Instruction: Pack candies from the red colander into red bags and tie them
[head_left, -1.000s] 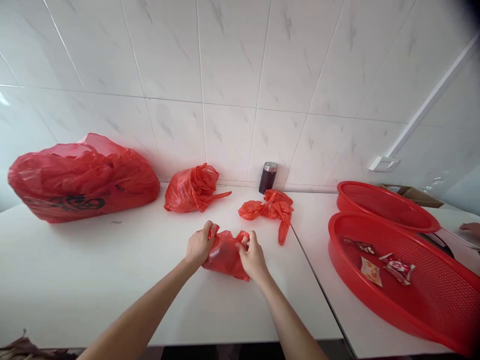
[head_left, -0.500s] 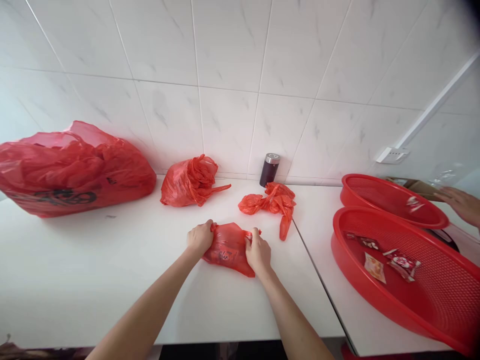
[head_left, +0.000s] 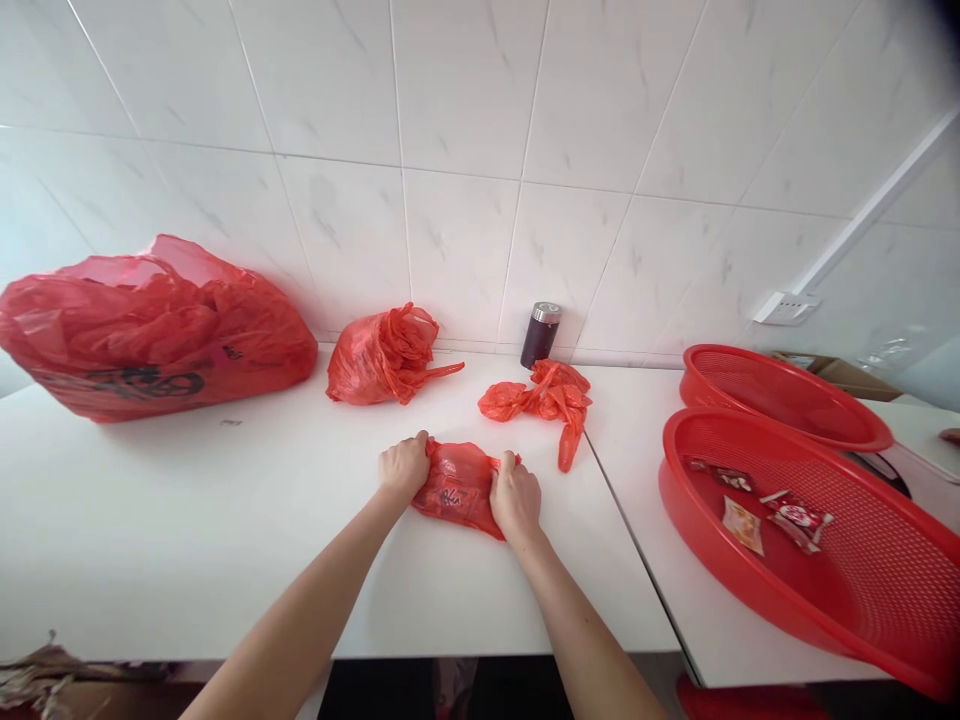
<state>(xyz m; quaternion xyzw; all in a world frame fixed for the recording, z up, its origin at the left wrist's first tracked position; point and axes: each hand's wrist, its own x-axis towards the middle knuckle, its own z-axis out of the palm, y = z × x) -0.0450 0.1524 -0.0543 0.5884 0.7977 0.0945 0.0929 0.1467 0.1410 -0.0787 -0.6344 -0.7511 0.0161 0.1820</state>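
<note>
Four red plastic bags lie on the white table (head_left: 225, 540). At the far left, the large bulging bag (head_left: 157, 335) leans close to the tiled wall (head_left: 337, 230); its soft, uneven load could slump if it is knocked. Next comes the bunched bag (head_left: 379, 360), its loose tail trailing rightward, where a passing wrist might snag it.

Nearer the person, the left hand (head_left: 405, 467) is closed on the left top corner of the small filled bag (head_left: 457, 487), which lies between both hands. The thin film could stretch or split there if the two hands pull apart hard. The right hand (head_left: 516, 497) grips the opposite corner; an uneven pull could tilt the bag and shift its contents.

Beyond it, the crumpled bag (head_left: 544, 398) lies just in front of the dark flask (head_left: 541, 337), and whether they touch is unclear. Dragging that plastic could topple the narrow, upright flask. Farther right, small packets (head_left: 742, 524) lie loose in the near red basket (head_left: 682, 512), liable to slide if it is bumped.
</note>
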